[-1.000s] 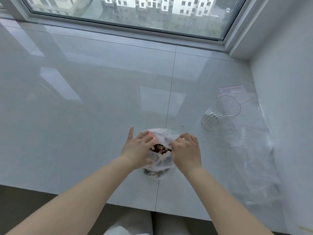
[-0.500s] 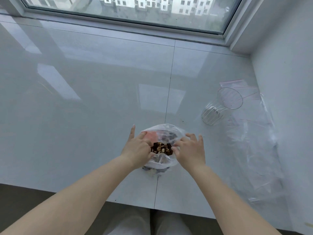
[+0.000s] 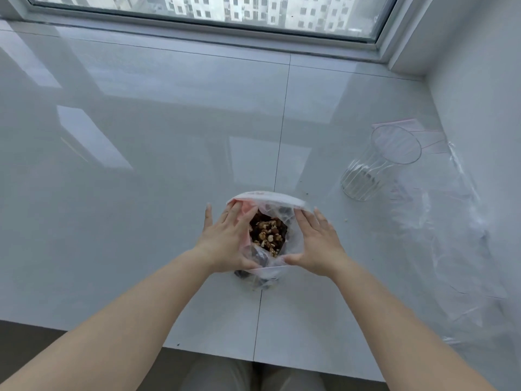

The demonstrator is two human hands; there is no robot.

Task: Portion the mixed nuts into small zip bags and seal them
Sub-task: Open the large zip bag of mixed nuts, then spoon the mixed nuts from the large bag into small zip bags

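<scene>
A clear zip bag [image 3: 270,198] holding mixed nuts [image 3: 266,232] stands on the white sill, close to the near edge, with its mouth spread wide. My left hand [image 3: 225,244] lies flat against the bag's left side, fingers straight and thumb on the near rim. Opposite it, my right hand [image 3: 315,244] lies against the right side the same way, its thumb touching the near rim. Dark pieces show through the plastic at the bag's bottom.
A ribbed clear glass cup [image 3: 377,167] stands to the right of the bag. Behind and beside the cup lie empty zip bags [image 3: 408,129] and a large sheet of crumpled clear plastic [image 3: 451,235], along the right wall. A window runs along the back.
Both hands went from curled at the bag's mouth to spread flat along its sides. The mouth has opened wider and more nuts show.
</scene>
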